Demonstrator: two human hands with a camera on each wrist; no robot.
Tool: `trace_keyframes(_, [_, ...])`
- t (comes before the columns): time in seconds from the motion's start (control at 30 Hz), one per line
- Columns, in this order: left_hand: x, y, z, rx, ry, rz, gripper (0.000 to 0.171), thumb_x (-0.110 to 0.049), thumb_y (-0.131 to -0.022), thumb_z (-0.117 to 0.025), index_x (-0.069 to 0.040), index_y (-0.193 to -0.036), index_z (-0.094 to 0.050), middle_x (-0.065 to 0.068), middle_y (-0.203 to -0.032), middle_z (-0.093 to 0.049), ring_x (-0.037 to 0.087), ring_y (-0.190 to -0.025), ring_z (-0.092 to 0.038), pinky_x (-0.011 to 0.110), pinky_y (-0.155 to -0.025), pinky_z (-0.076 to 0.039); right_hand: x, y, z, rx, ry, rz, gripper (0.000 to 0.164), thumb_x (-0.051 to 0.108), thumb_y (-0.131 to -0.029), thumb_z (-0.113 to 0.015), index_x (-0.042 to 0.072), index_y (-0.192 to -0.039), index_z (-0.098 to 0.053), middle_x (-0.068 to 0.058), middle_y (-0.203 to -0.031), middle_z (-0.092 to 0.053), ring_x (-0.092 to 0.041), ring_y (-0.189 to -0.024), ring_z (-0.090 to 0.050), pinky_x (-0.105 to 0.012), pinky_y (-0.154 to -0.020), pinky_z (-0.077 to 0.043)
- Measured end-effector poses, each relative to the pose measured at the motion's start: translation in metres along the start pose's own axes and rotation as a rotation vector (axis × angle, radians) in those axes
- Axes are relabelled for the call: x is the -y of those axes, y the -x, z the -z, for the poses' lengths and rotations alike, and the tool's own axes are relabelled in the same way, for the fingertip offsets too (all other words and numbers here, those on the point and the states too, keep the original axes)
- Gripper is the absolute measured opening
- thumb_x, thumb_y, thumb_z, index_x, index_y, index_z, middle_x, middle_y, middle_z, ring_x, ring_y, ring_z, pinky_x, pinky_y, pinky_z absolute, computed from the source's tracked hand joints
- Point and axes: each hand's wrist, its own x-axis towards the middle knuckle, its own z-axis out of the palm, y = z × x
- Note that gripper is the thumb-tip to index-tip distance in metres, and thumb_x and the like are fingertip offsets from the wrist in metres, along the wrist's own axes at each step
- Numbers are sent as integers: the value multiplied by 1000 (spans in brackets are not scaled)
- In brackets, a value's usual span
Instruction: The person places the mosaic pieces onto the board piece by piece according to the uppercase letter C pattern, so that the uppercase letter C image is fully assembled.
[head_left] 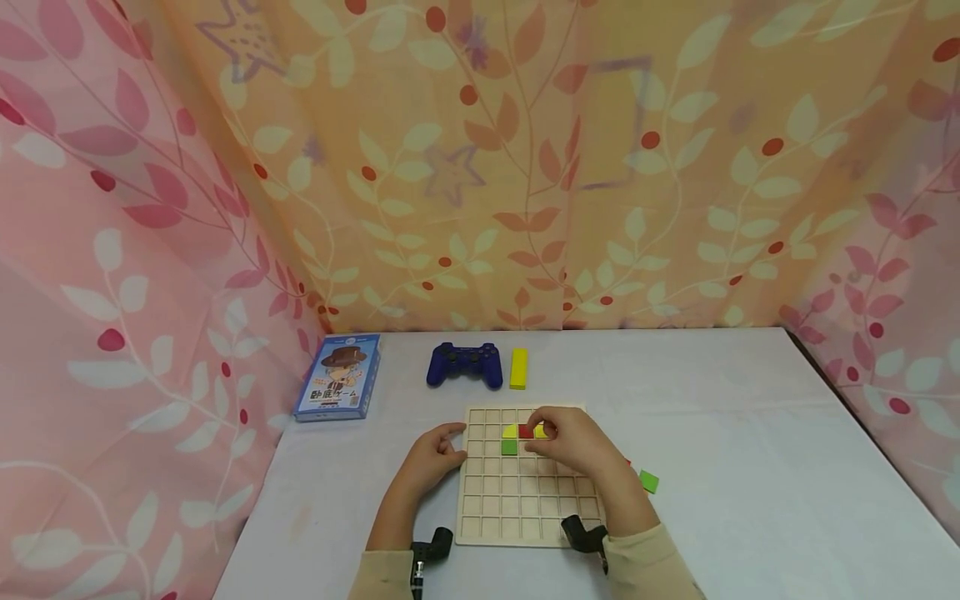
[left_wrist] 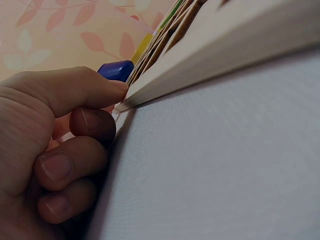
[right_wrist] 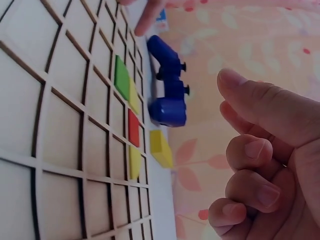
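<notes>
A pale wooden grid board (head_left: 519, 505) lies on the table. My left hand (head_left: 431, 457) holds its left edge; in the left wrist view the thumb (left_wrist: 102, 92) touches the rim and the other fingers are curled. Over the board's upper right hangs my right hand (head_left: 577, 442), fingers loosely bent, with no piece visible between thumb and fingertips in the right wrist view. A yellow tile (right_wrist: 133, 95), a red tile (right_wrist: 133, 127) and another yellow tile (right_wrist: 134, 162) sit in one row of cells. The green tile (right_wrist: 121, 77) occupies a cell beside the first yellow one.
Behind the board lie a blue game controller (head_left: 464, 366) and a yellow block (head_left: 518, 369). A blue card-game box (head_left: 338, 377) is at the back left. Beyond my right forearm lies a loose green tile (head_left: 649, 482), with a red piece (head_left: 627, 462) partly hidden. Patterned curtains (head_left: 525, 167) surround the table.
</notes>
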Motion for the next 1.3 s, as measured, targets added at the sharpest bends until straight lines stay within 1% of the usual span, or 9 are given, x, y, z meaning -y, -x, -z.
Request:
trace_keyframes(0.13, [1, 0, 0, 1, 5, 0, 51, -11, -89, -78, -6, -138, -63, -3, -64, -55, 11, -56, -46, 26, -52, -37, 1, 7, 8, -30, 4, -21, 23, 22, -84, -86, 14, -102, -73, 4, -69, -46, -13, -64, -43, -31, -62, -36])
trace_keyframes(0.37, [1, 0, 1, -2, 1, 1, 51, -12, -89, -78, -7, -138, -64, -3, -65, -55, 11, -56, -46, 26, -52, -37, 2, 20, 23, -74, -2, -47, 24, 23, -84, -87, 19, -103, -72, 4, -70, -45, -11, -63, -42, -30, -61, -37])
trace_keyframes(0.5, [0, 1, 2, 1, 17, 1, 51, -11, -89, -77, -7, -138, -63, -2, -65, -55, 11, -56, -46, 26, -52, -37, 4, 26, 33, -93, -12, -70, 26, 23, -85, -86, 16, -106, -73, 3, -69, -44, -13, -64, -42, -31, -60, -36])
trace_keyframes(0.7, [0, 0, 1, 8, 19, -2, 51, -12, -90, -77, -6, -138, -63, -3, -65, -54, 11, -56, -46, 26, -52, -37, 1, 37, 45, -114, -14, -109, 26, 23, -86, -85, 16, -107, -72, 2, -70, -42, -14, -64, -41, -31, -61, -35])
trace_keyframes(0.87, [1, 0, 0, 6, 19, 8, 51, -12, -90, -78, -8, -138, -63, -3, -65, -54, 11, -56, -46, 26, -52, -37, -9, 49, 53, -124, -54, -164, 29, 24, -87, -84, 14, -110, -70, 0, -71, -40, -14, -58, -44, -29, -55, -41])
trace_keyframes(0.93, [1, 0, 0, 8, 17, 7, 51, -12, -90, -78, -8, -138, -63, -2, -65, -55, 11, -55, -46, 26, -52, -37, -15, 54, 57, -134, -55, -188, 31, 25, -87, -84, 13, -112, -70, 0, -71, -39, -15, -57, -44, -29, -54, -41])
trace_keyframes(1.1, [1, 0, 0, 6, 5, -1, 51, -12, -90, -77, -8, -139, -63, -3, -64, -55, 11, -55, -46, 27, -53, -38, -28, 66, 67, -163, -11, -232, 36, 29, -87, -84, 11, -115, -70, 0, -71, -41, -16, -61, -41, -29, -56, -34])
trace_keyframes(1.23, [1, 1, 0, 4, 2, 4, 51, -12, -90, -77, -8, -139, -63, -3, -65, -55, 11, -55, -46, 27, -54, -38, -42, 78, 73, -184, 33, -248, 37, 30, -87, -84, 9, -114, -70, 0, -72, -42, -16, -64, -40, -30, -57, -32])
trace_keyframes(1.3, [0, 1, 0, 1, 4, -4, 51, -11, -90, -77, -7, -139, -63, -3, -65, -55, 10, -55, -46, 26, -54, -38, -49, 84, 75, -190, 62, -263, 37, 30, -87, -84, 8, -114, -70, 0, -72, -42, -17, -66, -41, -30, -58, -33])
